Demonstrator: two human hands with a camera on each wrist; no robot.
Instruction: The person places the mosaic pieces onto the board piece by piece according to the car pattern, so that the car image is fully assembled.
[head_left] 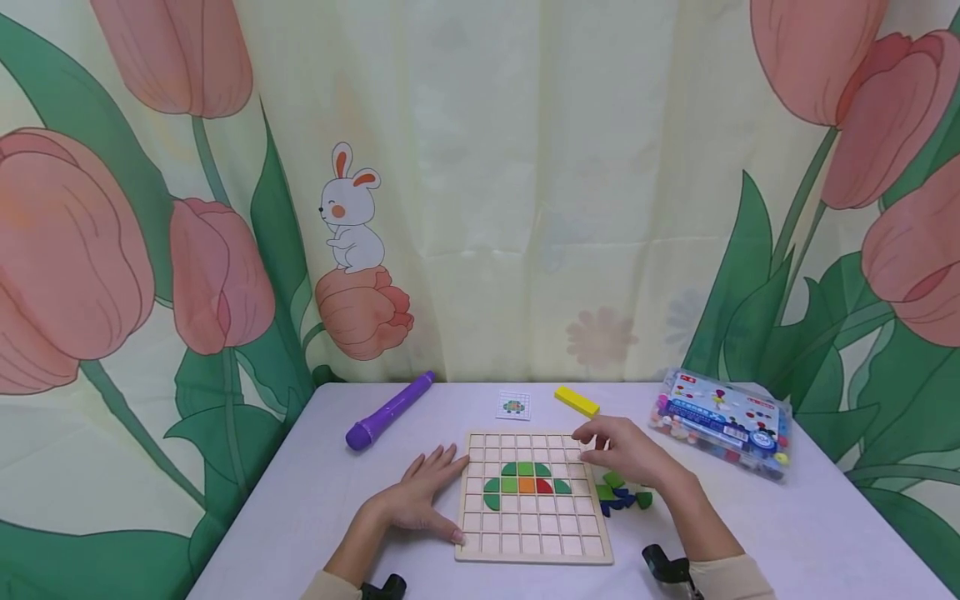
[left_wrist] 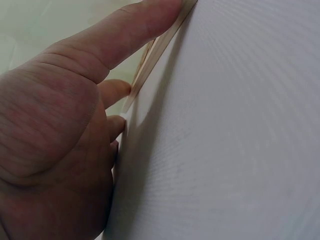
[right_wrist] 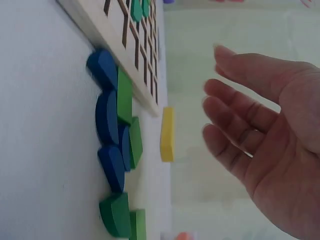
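Observation:
My left hand (head_left: pixel 422 493) lies along the left edge of a wooden grid board (head_left: pixel 536 546), fingers spread and thumb at the lower left rim. In the left wrist view its thumb (left_wrist: pixel 135 30) rests against the board's side. On the board, green pieces (head_left: pixel 525 468), an orange square (head_left: pixel 526 485) and a red piece (head_left: pixel 543 486) form a rounded pattern. Over the board's upper right edge hovers my right hand (head_left: pixel 630 450), fingers loosely bent with nothing between them. Below it, blue pieces (right_wrist: pixel 106 117) and green pieces (right_wrist: pixel 136 142) lie loose beside the board.
Behind the board lie a small pattern card (head_left: pixel 513 406) and a yellow bar (head_left: pixel 577 402). A purple toy microphone (head_left: pixel 390 411) is at the back left. At the back right sits a clear plastic case (head_left: pixel 722 423) with colourful contents. A tulip-print curtain (head_left: pixel 487 208) hangs behind the table.

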